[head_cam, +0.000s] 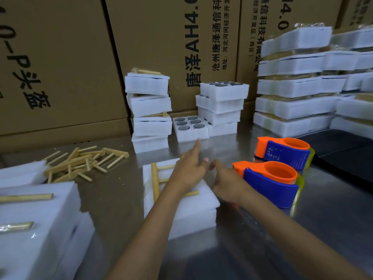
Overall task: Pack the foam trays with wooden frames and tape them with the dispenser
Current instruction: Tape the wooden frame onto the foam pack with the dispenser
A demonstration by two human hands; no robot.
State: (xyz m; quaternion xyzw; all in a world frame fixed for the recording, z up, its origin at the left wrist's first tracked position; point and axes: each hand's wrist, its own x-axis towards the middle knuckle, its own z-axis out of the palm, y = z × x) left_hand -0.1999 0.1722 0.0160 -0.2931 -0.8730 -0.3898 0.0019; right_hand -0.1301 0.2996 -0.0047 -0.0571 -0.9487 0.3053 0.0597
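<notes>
Left hand [188, 170] hangs above the far edge of the foam tray [193, 205] in the middle of the counter [113, 195], fingers straight and spread, forefinger pointing away toward the back wall; it holds nothing. Right hand [226, 183] sits just to its right, over the tray's right edge, fingers loosely bent and holding nothing that I can make out, though motion blur hides the fingertips.

On the tray lies a wooden frame [156, 183], its long side rail running toward and away from the person along the tray's left side, with cross pieces reaching right under the left forearm. The tray rests on a second foam slab beneath it.

What the coming move seems to turn on is the open tray with round holes [190, 128], which lies straight ahead of the pointing forefinger, close to its tip, between two stacks of foam trays [148, 110]. The left hand is clearly the nearer one to it.

The near tape dispenser [268, 182] stands just beside the right hand, touching or almost touching the wrist, its long axis running left to right with the orange nose toward the hand. So that hand is best placed for taping. A second dispenser [284, 153] stands behind it. Loose wooden sticks [80, 162] lie in a heap off to the left.
</notes>
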